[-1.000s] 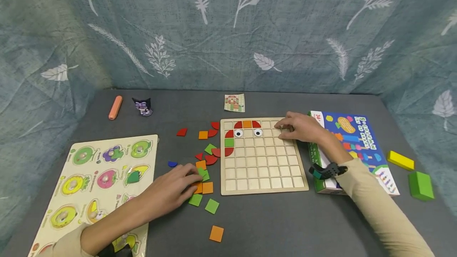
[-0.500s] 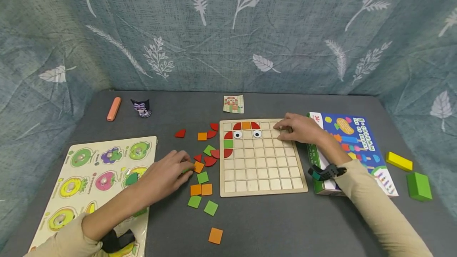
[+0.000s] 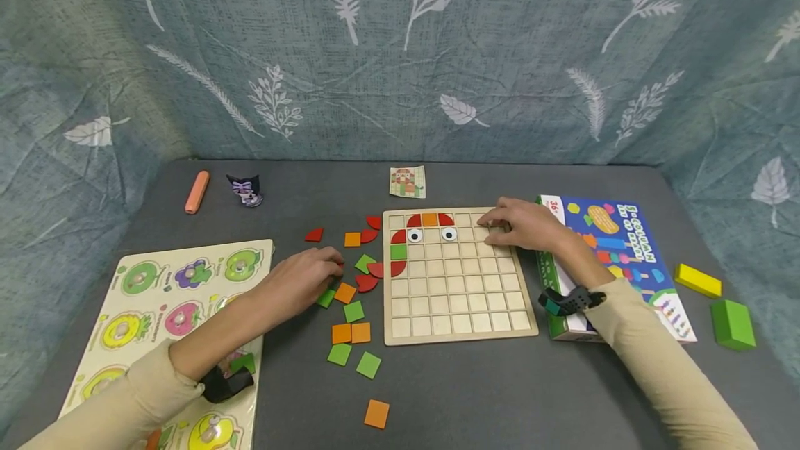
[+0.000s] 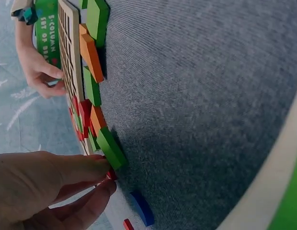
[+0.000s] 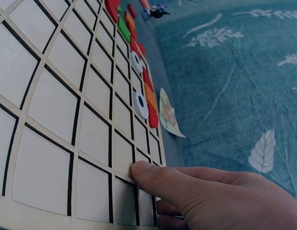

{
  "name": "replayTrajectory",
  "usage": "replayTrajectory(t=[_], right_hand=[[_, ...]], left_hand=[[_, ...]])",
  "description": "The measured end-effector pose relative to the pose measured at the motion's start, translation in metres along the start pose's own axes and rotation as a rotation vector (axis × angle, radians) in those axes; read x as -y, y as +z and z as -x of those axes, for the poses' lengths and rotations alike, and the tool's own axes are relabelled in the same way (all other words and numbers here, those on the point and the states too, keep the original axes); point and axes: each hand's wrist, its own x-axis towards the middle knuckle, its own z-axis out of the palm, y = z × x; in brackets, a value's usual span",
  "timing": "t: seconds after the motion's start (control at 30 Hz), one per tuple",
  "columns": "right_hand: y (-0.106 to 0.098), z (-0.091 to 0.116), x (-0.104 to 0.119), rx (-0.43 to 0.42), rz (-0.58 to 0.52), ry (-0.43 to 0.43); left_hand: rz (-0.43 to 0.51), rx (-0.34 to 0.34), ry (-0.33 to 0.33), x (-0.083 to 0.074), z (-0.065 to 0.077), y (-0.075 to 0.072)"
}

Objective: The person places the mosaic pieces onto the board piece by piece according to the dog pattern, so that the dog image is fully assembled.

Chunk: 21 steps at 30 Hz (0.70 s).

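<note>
My left hand is left of the grid board among loose tiles, its thumb and finger pinching a small red piece, mostly covered by the fingertips. Right beside those fingers lies a green square tile; a blue piece lies below it in the left wrist view. My right hand rests on the upper right corner of the wooden grid board, thumb on the cells. Red quarter-circles, an orange square, a green square and two eye discs sit in the grid.
Loose orange, green and red tiles lie left of the board. A fruit puzzle is at left, a colourful box at right, with yellow and green blocks beyond. A picture card, figurine and orange stick lie behind.
My left hand has drawn a green tile leftward out of the pile, left it on the table, and moved up to the small red piece. My right hand has stayed on the board.
</note>
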Motion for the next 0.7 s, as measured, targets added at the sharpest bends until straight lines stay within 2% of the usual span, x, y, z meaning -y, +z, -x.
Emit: replayTrajectory(t=[0.27,0.47,0.7], right_hand=[[0.0,0.0,0.0,-0.003,-0.008,0.001],[0.002,-0.001,0.0,-0.001,0.003,-0.002],[0.0,-0.001,0.0,0.004,0.008,0.0]], left_hand=[[-0.03,0.007,0.059,0.007,-0.01,0.0],[0.015,0.016,0.021,0.011,-0.012,0.003],[0.034,0.027,0.034,0.013,-0.01,0.001]])
